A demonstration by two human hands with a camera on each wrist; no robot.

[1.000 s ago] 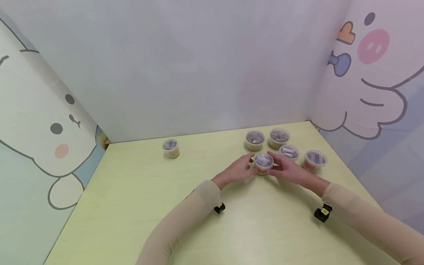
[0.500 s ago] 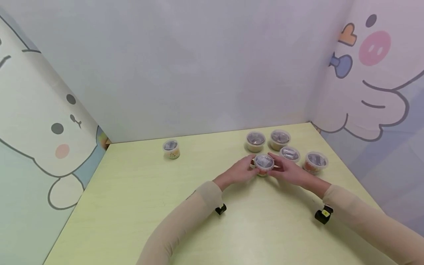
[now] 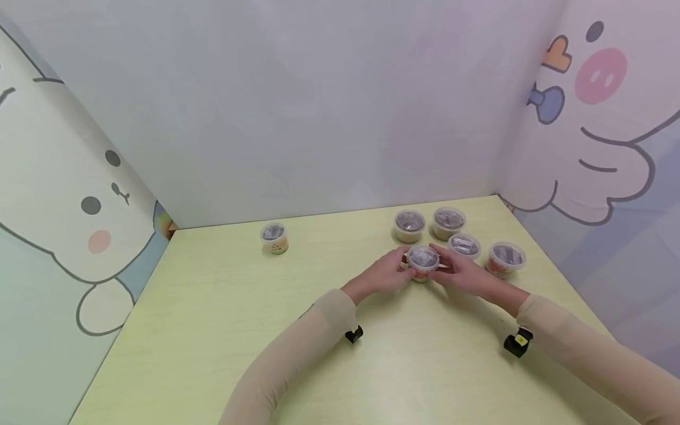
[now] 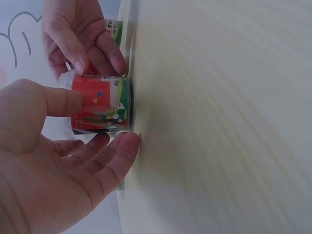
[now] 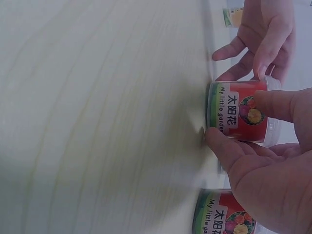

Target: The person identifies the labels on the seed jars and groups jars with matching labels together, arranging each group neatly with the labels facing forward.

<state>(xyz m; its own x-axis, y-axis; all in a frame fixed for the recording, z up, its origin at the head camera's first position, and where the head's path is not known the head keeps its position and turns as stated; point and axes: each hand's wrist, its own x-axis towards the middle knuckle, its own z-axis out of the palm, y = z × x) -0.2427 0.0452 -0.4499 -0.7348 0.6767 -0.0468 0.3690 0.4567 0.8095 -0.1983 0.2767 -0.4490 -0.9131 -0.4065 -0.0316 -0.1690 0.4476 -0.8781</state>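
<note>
A small clear-lidded plastic tub (image 3: 423, 258) stands on the table between my two hands. Its red and green label, seen in the right wrist view on the tub (image 5: 234, 111), reads "My little garden" with a flower picture. My left hand (image 3: 386, 273) holds it from the left, thumb on the near side and fingers around behind. From the right, my right hand (image 3: 467, 273) holds the same tub in a mirrored way. Right behind that hand sits another lidded tub (image 3: 464, 245), partly covered by it.
Two tan tubs (image 3: 409, 226) stand near the table's back edge. A red-labelled tub (image 3: 506, 258) is to the right of my right hand. Far to the left stands a lone yellowish tub (image 3: 274, 238). Printed cloth walls (image 3: 340, 118) border the pale yellow table (image 3: 212, 330).
Almost nothing differs. The head view shifts slightly, and my left fingers sit a little closer against the tub than a second ago.
</note>
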